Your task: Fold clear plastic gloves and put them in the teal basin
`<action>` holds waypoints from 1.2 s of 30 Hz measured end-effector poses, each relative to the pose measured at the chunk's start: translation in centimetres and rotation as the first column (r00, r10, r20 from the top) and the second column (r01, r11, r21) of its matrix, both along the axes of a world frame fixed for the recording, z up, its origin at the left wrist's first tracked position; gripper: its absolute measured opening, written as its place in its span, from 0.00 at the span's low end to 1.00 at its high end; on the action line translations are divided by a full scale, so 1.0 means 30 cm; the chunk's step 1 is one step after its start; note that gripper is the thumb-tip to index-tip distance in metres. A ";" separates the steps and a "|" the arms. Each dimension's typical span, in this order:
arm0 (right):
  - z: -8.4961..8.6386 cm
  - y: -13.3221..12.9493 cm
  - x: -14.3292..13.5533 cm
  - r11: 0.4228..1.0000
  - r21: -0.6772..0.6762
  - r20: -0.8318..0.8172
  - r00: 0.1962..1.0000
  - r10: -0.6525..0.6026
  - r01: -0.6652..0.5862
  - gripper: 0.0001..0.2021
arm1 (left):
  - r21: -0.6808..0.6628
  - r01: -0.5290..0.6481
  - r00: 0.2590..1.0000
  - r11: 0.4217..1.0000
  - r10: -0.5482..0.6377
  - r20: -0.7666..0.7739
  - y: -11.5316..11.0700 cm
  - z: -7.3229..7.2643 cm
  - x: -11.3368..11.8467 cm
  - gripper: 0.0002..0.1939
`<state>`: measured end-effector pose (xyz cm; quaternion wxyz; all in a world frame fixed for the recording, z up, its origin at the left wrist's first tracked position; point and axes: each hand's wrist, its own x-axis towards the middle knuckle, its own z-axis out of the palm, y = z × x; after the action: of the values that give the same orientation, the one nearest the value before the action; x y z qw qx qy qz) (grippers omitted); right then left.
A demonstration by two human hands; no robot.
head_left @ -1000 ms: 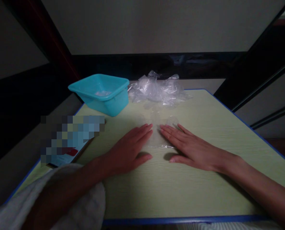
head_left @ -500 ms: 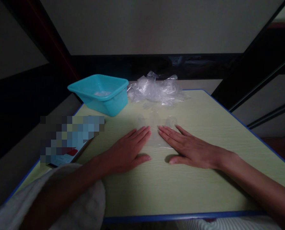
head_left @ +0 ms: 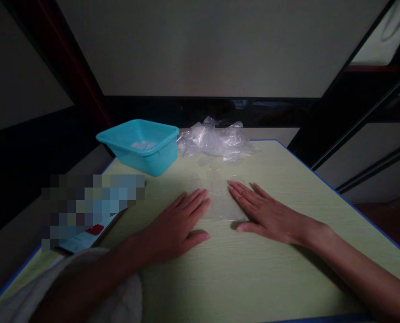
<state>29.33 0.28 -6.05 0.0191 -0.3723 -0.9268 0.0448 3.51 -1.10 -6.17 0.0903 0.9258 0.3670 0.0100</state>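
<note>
A thin, clear plastic piece (head_left: 220,208) lies flat on the table, with rounded lobes on its far side like a disposable glove. My left hand (head_left: 179,224) rests palm down at its left side, fingers stretched out and fingertips on the plastic. Over its right side my right hand (head_left: 263,211) also lies flat, thumb apart from the fingers. Neither hand grips anything. Behind them sits a crumpled heap of similar clear plastic (head_left: 216,141), whose separate pieces I cannot tell apart.
A turquoise basin (head_left: 161,159) with some clear plastic inside stands at the back left. Nearer on the left lies a phone-like device (head_left: 81,240), its screen mostly blurred out. The pale table (head_left: 226,278) has a blue edge, with a wall panel behind it.
My view has tilted up, so everything sits lower in the picture. My hands have slid a little apart, leaving a wider gap over the plastic piece. Both stay flat.
</note>
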 end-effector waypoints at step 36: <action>0.031 0.009 0.004 0.981 -0.064 0.014 0.983 -0.185 0.185 0.43 | 0.015 -0.036 0.999 0.999 0.036 -0.032 0.001 -0.012 -0.013 0.29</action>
<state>29.45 0.54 -5.14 0.0073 -0.4574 -0.8864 0.0715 3.11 -1.08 -6.53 0.0776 0.9197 0.3849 -0.0009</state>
